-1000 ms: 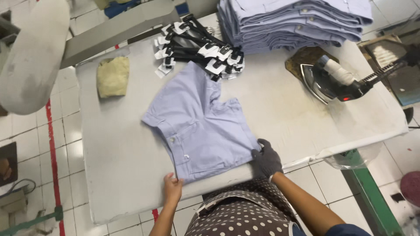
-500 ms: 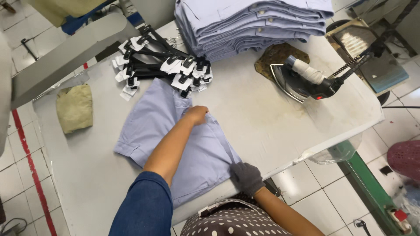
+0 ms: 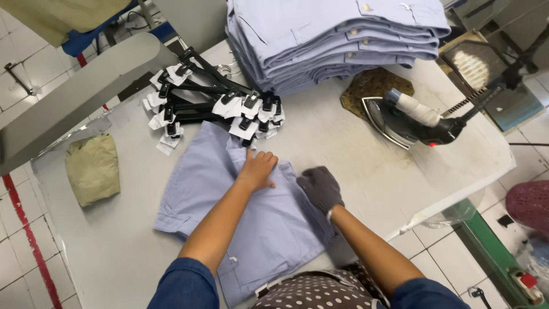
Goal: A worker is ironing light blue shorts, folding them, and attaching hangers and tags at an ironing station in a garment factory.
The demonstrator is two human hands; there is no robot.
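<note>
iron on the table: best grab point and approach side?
Grip the iron by its white handle, coming from above and from the near side. It lies tilted on its side, with the soleplate facing left toward the shirt stack, so the handle is the exposed upper part. The cord and hose trail off right, so probably avoid that side. Both hands are on the shorts.

I stand at a white padded table with a stained cover and a green metal leg. Under it runs a white tiled floor marked by a red line. Light falls evenly and bright.
</note>
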